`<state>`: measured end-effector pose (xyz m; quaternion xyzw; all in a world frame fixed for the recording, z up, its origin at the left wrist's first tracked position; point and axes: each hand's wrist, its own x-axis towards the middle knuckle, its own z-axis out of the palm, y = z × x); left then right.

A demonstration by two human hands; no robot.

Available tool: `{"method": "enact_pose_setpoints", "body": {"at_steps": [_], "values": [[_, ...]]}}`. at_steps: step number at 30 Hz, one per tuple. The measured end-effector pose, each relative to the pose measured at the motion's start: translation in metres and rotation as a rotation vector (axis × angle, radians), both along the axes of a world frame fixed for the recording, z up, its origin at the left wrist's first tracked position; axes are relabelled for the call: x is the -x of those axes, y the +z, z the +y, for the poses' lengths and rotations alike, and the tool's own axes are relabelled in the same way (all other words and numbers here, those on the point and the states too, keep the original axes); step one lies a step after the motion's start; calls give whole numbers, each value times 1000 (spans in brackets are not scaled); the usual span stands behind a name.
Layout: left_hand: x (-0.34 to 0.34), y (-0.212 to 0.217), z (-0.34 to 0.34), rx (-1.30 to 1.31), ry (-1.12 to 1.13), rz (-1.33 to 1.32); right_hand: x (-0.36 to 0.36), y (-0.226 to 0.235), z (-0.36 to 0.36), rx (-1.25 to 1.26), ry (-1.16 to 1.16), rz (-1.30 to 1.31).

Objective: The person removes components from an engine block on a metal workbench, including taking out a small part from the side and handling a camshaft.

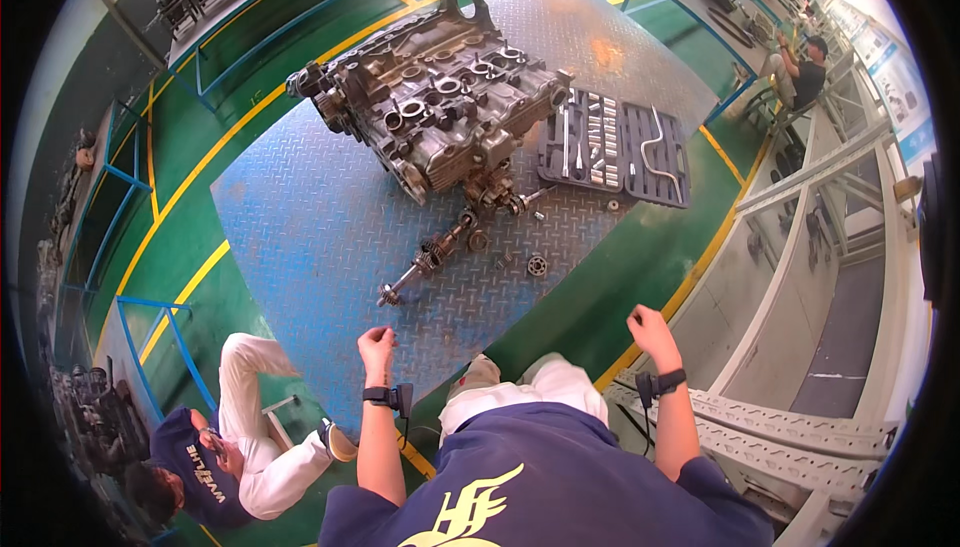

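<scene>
Parts already lay stripped beside the engine block; my left hand and right hand hung loosely curled, holding nothing.

Left hand raised, fingers loosely curled, empty, right hand lifted wider out — also curled, empty (both wrists strapped with dark bands), forearms upright.

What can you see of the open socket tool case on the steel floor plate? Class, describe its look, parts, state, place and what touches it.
The tool case is a dark plastic case, lying flat and fully open in two hinged halves on the blue-grey checker plate. One half holds rows of shiny metal sockets and straight bars; the other holds a bent metal handle. It lies just beside the grey engine block, nearly touching it. Neither the left hand nor the right hand touches it.
</scene>
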<state>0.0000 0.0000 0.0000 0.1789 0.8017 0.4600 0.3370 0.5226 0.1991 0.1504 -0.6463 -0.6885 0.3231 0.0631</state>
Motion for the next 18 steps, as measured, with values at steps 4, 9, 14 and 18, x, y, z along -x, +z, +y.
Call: {"method": "enact_pose_setpoints", "body": {"at_steps": [4,9,14,18], "values": [[-28,84,66,-91,25,-187,65,35,91,-48,290,49],[-87,130,99,-234,76,-330,163,13,154,-64,741,214],[-149,135,120,-236,301,-326,223,29,186,39,1166,308],[-181,131,134,-421,520,-416,212,15,220,-1,1365,281]]}}
